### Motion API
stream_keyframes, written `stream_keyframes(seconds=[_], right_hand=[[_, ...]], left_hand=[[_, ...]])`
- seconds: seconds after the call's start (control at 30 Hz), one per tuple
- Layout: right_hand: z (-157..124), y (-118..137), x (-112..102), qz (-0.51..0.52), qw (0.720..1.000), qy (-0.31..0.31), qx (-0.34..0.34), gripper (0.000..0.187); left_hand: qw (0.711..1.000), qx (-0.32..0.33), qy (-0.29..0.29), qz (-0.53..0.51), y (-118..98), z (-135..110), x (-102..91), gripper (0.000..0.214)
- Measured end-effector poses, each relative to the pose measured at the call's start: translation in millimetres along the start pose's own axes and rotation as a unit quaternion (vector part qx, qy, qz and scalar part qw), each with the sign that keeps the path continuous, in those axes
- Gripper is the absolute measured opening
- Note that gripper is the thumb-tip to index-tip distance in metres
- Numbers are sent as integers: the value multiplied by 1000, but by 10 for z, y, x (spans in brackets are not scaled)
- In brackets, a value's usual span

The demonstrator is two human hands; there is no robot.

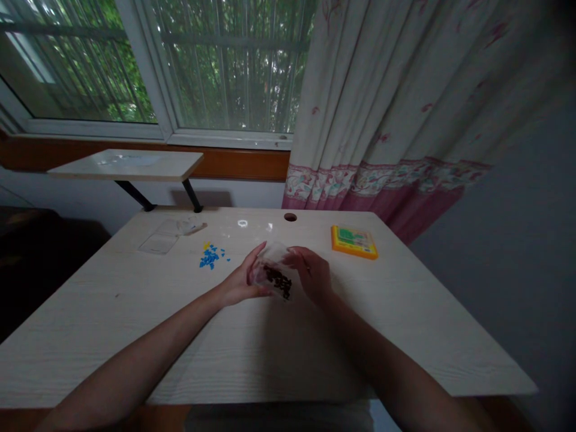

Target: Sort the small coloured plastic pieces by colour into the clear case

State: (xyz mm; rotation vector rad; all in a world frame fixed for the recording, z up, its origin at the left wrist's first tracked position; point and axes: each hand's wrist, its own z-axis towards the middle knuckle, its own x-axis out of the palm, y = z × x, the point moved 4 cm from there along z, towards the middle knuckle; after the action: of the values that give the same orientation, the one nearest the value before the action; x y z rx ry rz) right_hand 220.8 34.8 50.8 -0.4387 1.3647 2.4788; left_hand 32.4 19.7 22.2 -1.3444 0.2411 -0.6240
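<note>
A clear plastic bag with small dark brown pieces gathered in its lower part is held above the middle of the table. My left hand grips the bag's left side, thumb above and fingers below. At the upper right edge, my right hand has its fingers closed on the plastic; its fingertips are partly blurred. To the left of the bag lies a loose pile of small blue pieces, with a few yellow pieces at its far side.
A yellow-orange flat box with a green label lies at the right. Clear plastic packaging and a crumpled clear bag are at the back left. A raised shelf stands behind them. The table has a round hole near its back edge.
</note>
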Motion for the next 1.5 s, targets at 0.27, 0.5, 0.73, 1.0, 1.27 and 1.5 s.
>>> stream_keyframes(seconds=[0.27,0.5,0.73,1.0,1.27,1.5], right_hand=[[56,-155,3,196,968,-29,157,56],[34,-365,132,65,985,79,138,48],[-6,-358,163,103,984,87,118,55],[-6,-531,206,129,977,119,120,57],[3,-497,191,126,975,124,133,54],[-3,-521,185,113,978,128,116,51]], left_hand=[[987,-49,-52,-146,-37,-27,-165,96],[980,-73,-67,-175,-108,-37,-262,84],[978,-69,-171,-98,-260,-54,-581,72],[924,117,-345,117,-438,-127,-1143,73],[871,160,-371,280,-458,-233,-1390,78],[876,128,-362,294,-497,-266,-1454,78]])
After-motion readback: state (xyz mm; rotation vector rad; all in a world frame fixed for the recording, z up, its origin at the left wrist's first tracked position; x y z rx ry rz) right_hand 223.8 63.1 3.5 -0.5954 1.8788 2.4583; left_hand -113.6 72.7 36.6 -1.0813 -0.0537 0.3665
